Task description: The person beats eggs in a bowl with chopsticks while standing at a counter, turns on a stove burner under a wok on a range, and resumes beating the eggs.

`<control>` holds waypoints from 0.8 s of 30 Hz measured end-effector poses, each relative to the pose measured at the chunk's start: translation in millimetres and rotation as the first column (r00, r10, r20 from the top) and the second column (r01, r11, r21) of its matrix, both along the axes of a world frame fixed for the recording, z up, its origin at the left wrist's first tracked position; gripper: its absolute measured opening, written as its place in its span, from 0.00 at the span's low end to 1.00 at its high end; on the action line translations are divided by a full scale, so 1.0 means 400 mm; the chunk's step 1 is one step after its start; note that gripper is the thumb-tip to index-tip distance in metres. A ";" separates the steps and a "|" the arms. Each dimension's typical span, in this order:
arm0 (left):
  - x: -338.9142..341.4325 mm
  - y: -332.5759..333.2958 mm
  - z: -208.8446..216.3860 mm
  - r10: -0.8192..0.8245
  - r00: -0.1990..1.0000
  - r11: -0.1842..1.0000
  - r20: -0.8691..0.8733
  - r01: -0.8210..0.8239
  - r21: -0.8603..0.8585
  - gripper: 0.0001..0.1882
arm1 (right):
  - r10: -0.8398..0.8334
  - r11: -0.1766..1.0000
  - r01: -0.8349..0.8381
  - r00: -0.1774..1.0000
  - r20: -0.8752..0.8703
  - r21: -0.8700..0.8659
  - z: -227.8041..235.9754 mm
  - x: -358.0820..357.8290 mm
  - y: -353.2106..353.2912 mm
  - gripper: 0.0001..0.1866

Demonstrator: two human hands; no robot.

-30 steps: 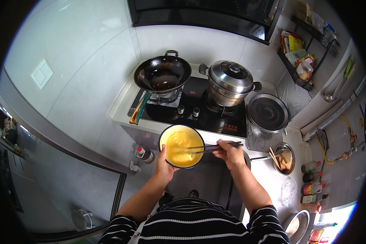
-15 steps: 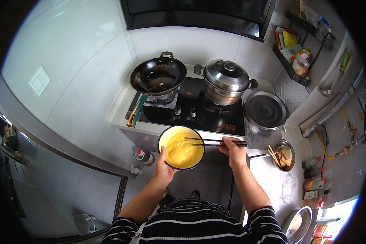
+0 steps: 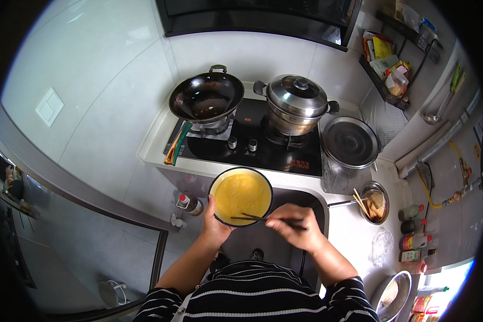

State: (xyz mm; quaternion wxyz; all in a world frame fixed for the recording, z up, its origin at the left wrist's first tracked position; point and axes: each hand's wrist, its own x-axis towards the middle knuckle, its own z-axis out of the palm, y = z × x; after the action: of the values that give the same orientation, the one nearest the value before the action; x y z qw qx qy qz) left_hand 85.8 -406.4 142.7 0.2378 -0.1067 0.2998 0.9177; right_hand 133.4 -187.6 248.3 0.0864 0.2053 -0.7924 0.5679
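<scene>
My left hand (image 3: 216,228) grips the near-left rim of a white bowl (image 3: 214,188) with a dark blue edge, its thumb over the side. Yellow beaten egg (image 3: 241,196) fills much of the bowl, a little frothy on top. In my right hand (image 3: 298,228), closed around them, are dark chopsticks (image 3: 247,217). Their tips dip into the egg near the bowl's front edge. The bowl is held up in front of my body, short of the cooktop.
A black wok (image 3: 206,99) with a green-and-wood handle and a lidded steel pot (image 3: 297,104) stand on the black cooktop (image 3: 241,150). To their right lies a round dark pan (image 3: 351,142). A steel bowl (image 3: 374,217) with food, several bottles (image 3: 413,241) and a plastic bag (image 3: 382,248) line the right counter.
My right hand and the chopsticks have moved toward me and slightly left, from the bowl's right side to its near edge. The egg's swirl has settled. My left hand keeps its hold.
</scene>
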 end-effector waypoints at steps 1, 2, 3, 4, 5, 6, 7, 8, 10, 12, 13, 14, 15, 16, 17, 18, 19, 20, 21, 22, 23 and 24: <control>0.001 0.001 -0.006 0.001 1.000 1.000 0.007 -0.001 -0.003 0.35 | 0.071 0.996 -0.061 0.984 -0.161 0.068 0.012 -0.004 -0.013 0.05; 0.005 0.003 -0.004 0.006 1.000 1.000 -0.005 -0.006 -0.001 0.35 | 0.103 0.992 -0.083 0.972 -0.212 0.099 0.006 -0.004 -0.026 0.05; 0.009 0.007 0.002 0.006 1.000 1.000 -0.018 -0.006 0.002 0.35 | 0.118 0.985 -0.084 0.965 -0.233 0.152 0.002 -0.003 -0.034 0.06; 0.011 0.011 0.006 0.007 0.999 1.000 -0.031 -0.007 0.005 0.35 | 0.136 0.975 -0.085 0.958 -0.252 0.204 -0.005 -0.004 -0.042 0.07; 0.012 0.015 0.002 -0.004 0.999 0.999 -0.040 0.005 0.033 0.34 | 0.134 0.969 -0.046 0.924 -0.357 0.245 -0.032 -0.007 -0.049 0.09; 0.013 0.014 -0.007 -0.008 0.999 0.998 -0.048 0.011 0.058 0.34 | 0.135 0.963 -0.021 0.902 -0.411 0.270 -0.051 -0.012 -0.049 0.09; 0.014 0.014 -0.012 -0.012 0.998 0.996 -0.057 0.016 0.083 0.34 | 0.137 0.956 0.006 0.876 -0.462 0.293 -0.065 -0.017 -0.050 0.09; 0.015 0.012 -0.010 -0.015 0.997 0.996 -0.071 0.021 0.086 0.34 | 0.140 0.949 0.034 0.847 -0.512 0.314 -0.073 -0.020 -0.050 0.09; 0.016 0.012 -0.005 -0.022 0.995 0.994 -0.097 0.032 0.101 0.34 | 0.171 0.911 0.087 0.810 -0.562 0.403 -0.067 -0.030 -0.032 0.10; 0.017 0.019 -0.002 0.025 0.995 0.998 -0.101 -0.019 0.061 0.34 | 0.185 0.887 0.113 0.802 -0.568 0.448 -0.052 -0.036 -0.007 0.11; 0.017 0.020 -0.001 0.050 0.993 0.998 -0.104 -0.046 0.041 0.34 | 0.160 0.901 0.100 0.828 -0.537 0.422 -0.039 -0.036 0.004 0.11; 0.016 0.019 0.003 0.053 0.994 0.998 -0.098 -0.050 0.031 0.34 | 0.134 0.918 0.071 0.870 -0.475 0.390 -0.025 -0.035 0.016 0.11; 0.015 0.019 0.007 0.055 0.994 0.998 -0.092 -0.053 0.022 0.34 | 0.110 0.937 0.060 0.885 -0.452 0.345 -0.015 -0.038 0.029 0.10; 0.015 0.018 0.008 0.056 0.995 0.998 -0.085 -0.055 0.013 0.34 | 0.087 0.953 0.050 0.900 -0.428 0.299 -0.006 -0.040 0.041 0.10; 0.015 0.015 0.003 0.053 0.995 0.999 -0.083 -0.052 0.017 0.33 | 0.076 0.968 0.014 0.935 -0.347 0.249 0.010 -0.037 0.050 0.09; 0.011 0.012 -0.002 0.048 0.995 0.999 -0.084 -0.046 0.020 0.33 | 0.016 0.982 0.036 0.961 -0.276 0.183 0.016 -0.032 0.054 0.07; 0.008 0.010 -0.004 0.043 0.995 0.999 -0.084 -0.041 0.024 0.33 | 0.009 0.986 0.031 0.971 -0.237 0.165 0.016 -0.031 0.061 0.06; 0.008 0.011 0.001 0.046 0.995 0.999 -0.091 -0.045 0.014 0.33 | 0.003 0.989 0.027 0.980 -0.197 0.148 0.014 -0.029 0.065 0.05; 0.008 0.012 0.013 0.046 0.994 0.999 -0.098 -0.046 0.003 0.33 | -0.001 0.994 0.019 0.986 -0.164 0.110 0.011 -0.027 0.063 0.05; 0.007 0.013 0.019 0.047 0.993 0.999 -0.106 -0.048 -0.008 0.33 | -0.004 0.997 0.013 0.991 -0.130 0.071 0.004 -0.024 0.058 0.05; 0.005 0.012 0.016 0.046 0.994 0.999 -0.097 -0.046 0.001 0.33 | -0.005 0.999 0.008 0.995 -0.097 0.033 -0.005 -0.022 0.051 0.05; 0.002 0.010 0.009 0.044 0.995 0.999 -0.088 -0.043 0.008 0.32 | 0.026 1.000 -0.027 0.993 -0.118 -0.003 -0.026 -0.026 0.045 0.05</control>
State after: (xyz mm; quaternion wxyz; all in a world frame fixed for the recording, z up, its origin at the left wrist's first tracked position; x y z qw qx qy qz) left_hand 86.7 -402.3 146.4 0.2047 -0.0721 0.3048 0.9274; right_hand 123.1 -169.5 237.9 0.1258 0.2488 -0.7819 0.5576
